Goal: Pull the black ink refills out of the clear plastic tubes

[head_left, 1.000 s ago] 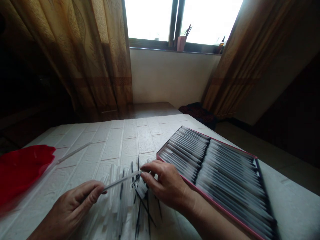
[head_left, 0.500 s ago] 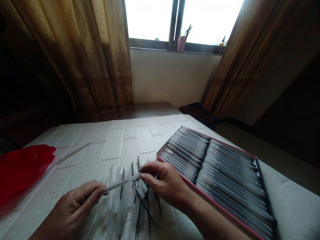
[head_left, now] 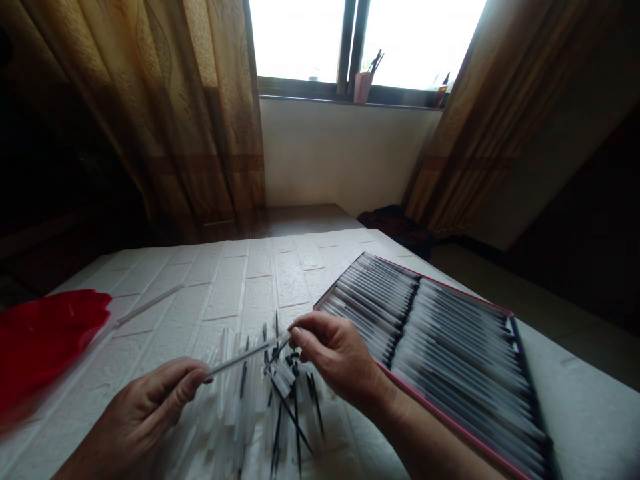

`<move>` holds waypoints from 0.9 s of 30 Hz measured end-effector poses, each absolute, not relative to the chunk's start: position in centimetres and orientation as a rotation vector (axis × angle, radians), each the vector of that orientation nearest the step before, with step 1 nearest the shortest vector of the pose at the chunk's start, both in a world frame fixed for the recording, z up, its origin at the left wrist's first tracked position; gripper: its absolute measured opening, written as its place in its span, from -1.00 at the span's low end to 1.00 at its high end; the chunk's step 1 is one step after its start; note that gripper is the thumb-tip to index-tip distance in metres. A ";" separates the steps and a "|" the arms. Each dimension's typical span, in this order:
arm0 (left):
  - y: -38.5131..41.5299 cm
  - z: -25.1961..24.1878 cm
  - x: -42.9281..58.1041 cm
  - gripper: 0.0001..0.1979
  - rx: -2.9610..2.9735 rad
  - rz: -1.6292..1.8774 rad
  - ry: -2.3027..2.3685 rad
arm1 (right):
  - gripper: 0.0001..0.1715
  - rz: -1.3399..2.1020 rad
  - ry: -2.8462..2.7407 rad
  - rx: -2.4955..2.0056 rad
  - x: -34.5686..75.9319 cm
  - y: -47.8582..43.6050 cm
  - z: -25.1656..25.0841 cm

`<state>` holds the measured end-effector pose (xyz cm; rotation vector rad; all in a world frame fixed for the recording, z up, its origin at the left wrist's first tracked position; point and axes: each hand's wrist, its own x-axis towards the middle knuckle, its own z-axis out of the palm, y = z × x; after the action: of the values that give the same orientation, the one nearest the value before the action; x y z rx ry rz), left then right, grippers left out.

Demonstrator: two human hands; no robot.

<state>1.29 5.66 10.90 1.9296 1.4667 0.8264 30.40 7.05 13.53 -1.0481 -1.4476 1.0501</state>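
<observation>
My left hand [head_left: 155,407] pinches the near end of a thin translucent tube [head_left: 239,360], which points up and to the right. Close to the tube's far end, my right hand [head_left: 333,347] has thumb and index finger pressed together on a small pale tip; a thin dark stick seems to run down-left from it. Beneath and between the hands lies a loose pile of clear tubes [head_left: 230,400] and thin black sticks [head_left: 293,420]. To the right, a pink-edged box [head_left: 450,353] holds rows of tubes with dark pieces inside.
A red scalloped dish [head_left: 45,340] stands at the left table edge. Beside it a single clear tube [head_left: 150,305] lies on the white brick-patterned table [head_left: 290,280]. A pink cup [head_left: 363,87] stands on the windowsill.
My right hand has moved slightly right, away from the tube's far end, so a gap now shows there. My left hand has shifted a little left with the tube.
</observation>
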 end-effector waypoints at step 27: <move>6.2 10.3 0.5 -0.50 1.836 1.010 1.667 | -0.77 0.889 -1.578 -1.165 30.7 7.1 13.0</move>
<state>0.50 6.20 10.25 1.8356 1.6667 1.0103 30.67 7.09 13.04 -1.1654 -1.5778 0.8893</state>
